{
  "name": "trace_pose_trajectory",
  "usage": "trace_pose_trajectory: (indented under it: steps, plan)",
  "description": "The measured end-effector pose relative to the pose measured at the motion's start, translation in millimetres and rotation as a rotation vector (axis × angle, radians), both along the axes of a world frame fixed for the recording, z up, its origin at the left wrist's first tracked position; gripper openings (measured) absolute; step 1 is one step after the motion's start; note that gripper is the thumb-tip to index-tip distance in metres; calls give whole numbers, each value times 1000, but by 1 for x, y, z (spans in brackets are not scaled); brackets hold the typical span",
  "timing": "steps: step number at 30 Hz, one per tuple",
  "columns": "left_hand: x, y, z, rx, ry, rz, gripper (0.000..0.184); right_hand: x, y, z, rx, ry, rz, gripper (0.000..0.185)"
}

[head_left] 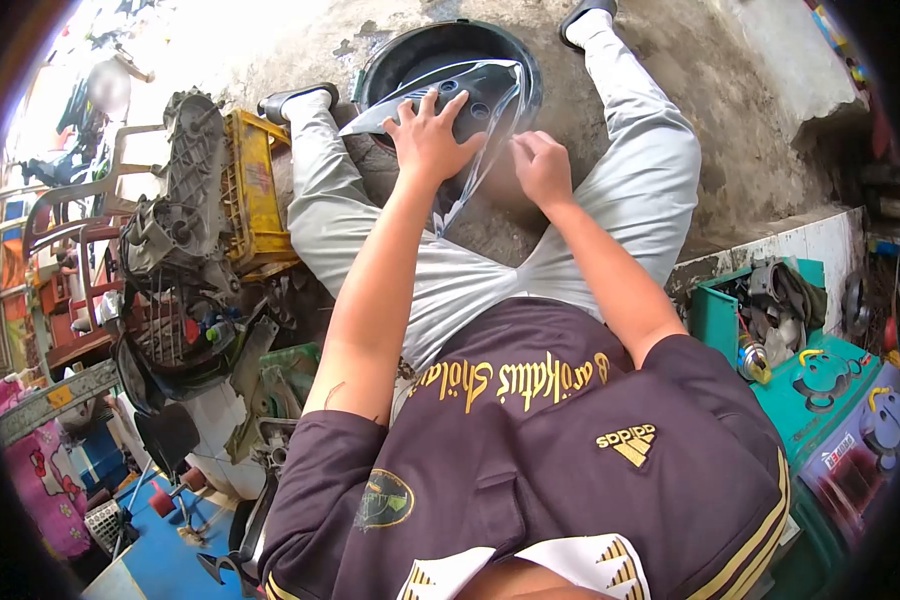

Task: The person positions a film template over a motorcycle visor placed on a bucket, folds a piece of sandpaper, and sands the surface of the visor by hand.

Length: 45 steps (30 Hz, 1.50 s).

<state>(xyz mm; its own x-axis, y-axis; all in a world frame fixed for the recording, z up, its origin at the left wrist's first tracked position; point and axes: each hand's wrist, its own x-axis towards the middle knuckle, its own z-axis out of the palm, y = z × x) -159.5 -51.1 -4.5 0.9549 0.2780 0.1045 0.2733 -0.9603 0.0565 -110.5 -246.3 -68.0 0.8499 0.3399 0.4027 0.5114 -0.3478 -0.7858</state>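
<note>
A dark round basin (pixel 533 75) stands on the concrete floor between the person's feet. Across it lies a dark, glossy panel (pixel 480 85) with round holes, with what looks like clear plastic film (pixel 500 140) along its right side. My left hand (pixel 431 137) is spread over the panel with its fingers apart, seemingly resting on its surface. To the right of the panel, my right hand (pixel 542 168) has its fingers curled together near the film's edge. What lies between those fingers, if anything, is too small to make out.
At the left stand a yellow crate (pixel 255 190) and a greasy engine part (pixel 195 150). A teal toolbox (pixel 715 320) with parts in it and a boxed item (pixel 855 450) are at the right. Someone with a blurred face (pixel 108 88) is at the upper left.
</note>
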Motion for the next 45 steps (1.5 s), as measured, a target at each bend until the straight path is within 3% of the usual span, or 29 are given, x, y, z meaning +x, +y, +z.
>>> trace_pose_trajectory:
  steps: [3,7,8,14,16,18,20,25,30,34,36,42,45]
  plan:
    - [1,-2,2,0,24,-8,80,-24,-2,2,-47,-26,158,11]
    - [3,-3,4,26,66,3,83,-7,2,2,-5,-42,15,9]
    - [1,-4,2,27,70,7,83,-2,-1,2,-26,58,0,9]
    - [6,-4,9,55,145,14,91,-27,5,9,-4,-2,164,11]
    - [8,-1,15,48,168,33,95,-19,3,11,-119,-73,208,11]
    - [8,2,16,40,194,45,99,-6,4,8,-115,-68,147,11]
    - [6,4,11,46,144,33,103,2,2,7,-77,31,34,11]
    - [5,3,13,38,134,43,103,-25,-1,8,-19,48,227,10]
    - [7,3,11,-17,148,36,106,-12,-8,10,63,83,171,9]
    - [10,6,8,-22,178,49,108,-15,-11,10,-21,283,150,9]
    - [10,7,8,-43,185,32,108,-22,-10,10,40,117,271,9]
    - [18,12,13,-17,266,14,108,-18,-3,10,64,92,127,9]
    - [21,17,17,-11,311,-16,108,-31,-6,11,75,-16,271,10]
